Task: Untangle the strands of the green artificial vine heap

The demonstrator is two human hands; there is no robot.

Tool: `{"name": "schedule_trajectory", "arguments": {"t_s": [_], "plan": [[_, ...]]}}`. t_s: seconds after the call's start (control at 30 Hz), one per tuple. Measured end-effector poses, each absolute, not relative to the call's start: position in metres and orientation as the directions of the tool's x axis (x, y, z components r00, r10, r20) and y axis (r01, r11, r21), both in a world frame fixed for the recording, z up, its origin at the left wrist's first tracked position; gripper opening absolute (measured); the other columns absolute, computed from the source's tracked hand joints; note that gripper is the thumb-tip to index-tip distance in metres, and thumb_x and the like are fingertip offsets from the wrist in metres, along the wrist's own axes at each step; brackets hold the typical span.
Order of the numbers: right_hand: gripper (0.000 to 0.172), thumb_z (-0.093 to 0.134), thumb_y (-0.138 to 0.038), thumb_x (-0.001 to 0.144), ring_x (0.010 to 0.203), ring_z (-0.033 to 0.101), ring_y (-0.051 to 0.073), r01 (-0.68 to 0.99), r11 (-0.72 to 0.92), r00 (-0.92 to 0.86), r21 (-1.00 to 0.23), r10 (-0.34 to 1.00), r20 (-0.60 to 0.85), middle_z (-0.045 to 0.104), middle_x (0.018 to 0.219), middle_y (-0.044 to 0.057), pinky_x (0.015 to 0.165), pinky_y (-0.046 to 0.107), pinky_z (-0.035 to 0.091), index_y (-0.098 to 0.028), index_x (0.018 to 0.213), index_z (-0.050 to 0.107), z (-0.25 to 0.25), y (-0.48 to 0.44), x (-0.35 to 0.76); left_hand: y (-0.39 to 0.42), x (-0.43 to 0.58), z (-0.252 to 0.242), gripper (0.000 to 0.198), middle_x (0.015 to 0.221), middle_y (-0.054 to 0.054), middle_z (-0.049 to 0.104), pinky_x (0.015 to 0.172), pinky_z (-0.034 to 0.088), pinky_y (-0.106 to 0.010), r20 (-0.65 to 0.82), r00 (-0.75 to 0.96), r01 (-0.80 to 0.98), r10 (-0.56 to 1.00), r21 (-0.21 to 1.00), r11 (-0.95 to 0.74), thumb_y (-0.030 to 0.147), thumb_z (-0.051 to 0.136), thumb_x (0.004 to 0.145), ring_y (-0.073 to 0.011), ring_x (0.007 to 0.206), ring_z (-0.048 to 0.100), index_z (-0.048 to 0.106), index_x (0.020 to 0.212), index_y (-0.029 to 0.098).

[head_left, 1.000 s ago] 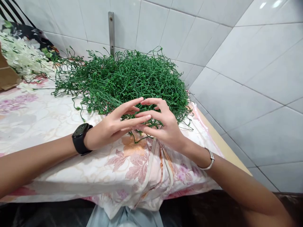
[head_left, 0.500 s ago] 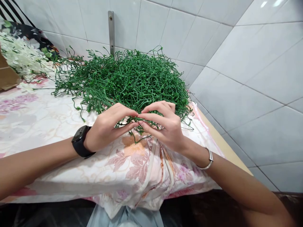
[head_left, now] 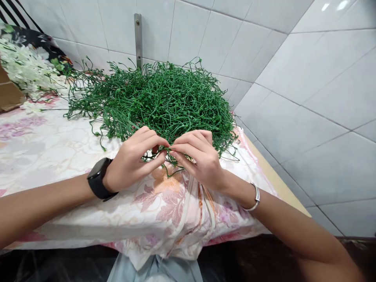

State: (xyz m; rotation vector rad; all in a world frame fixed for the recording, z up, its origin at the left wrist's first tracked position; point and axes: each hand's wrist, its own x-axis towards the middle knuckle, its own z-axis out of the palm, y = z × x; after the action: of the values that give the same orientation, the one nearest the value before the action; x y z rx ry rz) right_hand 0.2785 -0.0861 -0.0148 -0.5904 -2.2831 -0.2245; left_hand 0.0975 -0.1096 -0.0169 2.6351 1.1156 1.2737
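Note:
A big tangled heap of thin green artificial flower stems (head_left: 176,98) lies against the tiled wall. In front of it my two hands meet, fingertip to fingertip. My left hand (head_left: 141,152), with a black watch on its wrist, pinches a green stem (head_left: 174,171) between thumb and fingers. From the other side, my right hand (head_left: 199,156) pinches at the same spot, with a silver bangle on its wrist. The exact point of grip is small and partly covered by the fingers. Bits of stem hang just below the fingertips.
White artificial flowers (head_left: 32,70) are piled at the far left beside a brown cardboard box (head_left: 10,94). A metal bracket (head_left: 138,41) is fixed to the tiled wall (head_left: 194,27). A floral cloth (head_left: 58,156) covers the table, bunched at its front edge.
My fingertips have shifted slightly left and down, still pressed together on the stem. My right hand has moved a little left. The heap is unchanged.

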Motion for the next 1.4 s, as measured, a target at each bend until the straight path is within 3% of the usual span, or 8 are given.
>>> {"name": "schedule_trajectory", "arguments": {"t_s": [0.23,0.43,0.63,0.9,1.03,1.17,1.4], "plan": [[0.008,0.050,-0.017,0.080,0.078,0.049,0.012,0.421,0.886,-0.618,-0.193,0.436,0.655,0.059,0.081,0.003,0.074,0.030,0.036,-0.015,0.078,0.058,-0.014,-0.086,0.277,-0.111,0.098,-0.014,0.006,0.090,-0.006,0.053,0.077,0.037,-0.030,0.625,0.518,0.550,0.584,0.279,-0.787,0.015,0.048,0.077,-0.0157,0.086,0.043,0.052,0.079,0.013],[0.015,0.041,-0.010,0.082,0.079,0.049,0.011,0.337,0.879,-0.680,-0.338,0.475,0.558,0.057,0.082,0.005,0.070,0.025,0.042,-0.012,0.079,0.056,-0.014,-0.086,0.279,-0.106,0.095,-0.014,0.007,0.083,-0.005,0.052,0.070,0.038,-0.025,0.504,0.646,0.455,0.573,0.349,-0.820,0.018,0.044,0.080,-0.0137,0.080,0.042,0.048,0.082,0.012],[0.012,0.039,-0.010,0.084,0.073,0.051,0.008,0.382,0.847,-0.668,-0.370,0.530,0.523,0.056,0.078,0.003,0.066,0.020,0.041,-0.013,0.085,0.051,-0.016,-0.088,0.280,-0.101,0.093,-0.016,0.011,0.082,-0.003,0.051,0.068,0.037,-0.023,0.481,0.654,0.441,0.584,0.385,-0.811,0.019,0.042,0.083,-0.0115,0.078,0.043,0.048,0.090,0.013],[0.012,0.031,-0.009,0.084,0.070,0.041,0.010,0.288,0.906,-0.726,-0.310,0.417,0.547,0.045,0.076,0.004,0.063,0.024,0.037,-0.013,0.084,0.043,-0.017,-0.085,0.280,-0.105,0.094,-0.017,0.013,0.080,-0.004,0.051,0.068,0.036,-0.024,0.510,0.632,0.462,0.584,0.357,-0.812,0.017,0.041,0.084,-0.0123,0.077,0.042,0.048,0.094,0.012],[0.002,0.041,-0.014,0.077,0.066,0.037,0.010,0.248,0.897,-0.777,-0.367,0.410,0.477,0.041,0.072,0.002,0.060,0.024,0.034,-0.014,0.079,0.040,-0.012,-0.085,0.282,-0.104,0.093,-0.016,0.012,0.084,-0.005,0.053,0.068,0.037,-0.025,0.489,0.688,0.393,0.536,0.370,-0.842,0.014,0.039,0.084,-0.0133,0.078,0.041,0.048,0.092,0.012],[0.007,0.043,-0.018,0.071,0.060,0.032,0.009,0.213,0.855,-0.806,-0.472,0.427,0.409,0.036,0.065,-0.001,0.055,0.023,0.030,-0.016,0.069,0.036,-0.009,-0.086,0.282,-0.106,0.096,-0.013,0.010,0.085,-0.005,0.052,0.071,0.036,-0.024,0.451,0.751,0.299,0.482,0.419,-0.858,0.011,0.039,0.083,-0.0126,0.079,0.041,0.048,0.088,0.013],[0.025,0.030,-0.024,0.081,0.057,0.031,0.009,0.025,0.801,-0.838,-0.598,0.343,0.423,0.031,0.056,-0.002,0.057,0.025,0.029,-0.018,0.057,0.030,-0.008,-0.087,0.282,-0.114,0.099,-0.010,0.010,0.082,-0.006,0.052,0.070,0.037,-0.025,0.458,0.794,0.207,0.400,0.415,-0.886,0.011,0.038,0.083,-0.0140,0.078,0.040,0.048,0.084,0.013]]}}
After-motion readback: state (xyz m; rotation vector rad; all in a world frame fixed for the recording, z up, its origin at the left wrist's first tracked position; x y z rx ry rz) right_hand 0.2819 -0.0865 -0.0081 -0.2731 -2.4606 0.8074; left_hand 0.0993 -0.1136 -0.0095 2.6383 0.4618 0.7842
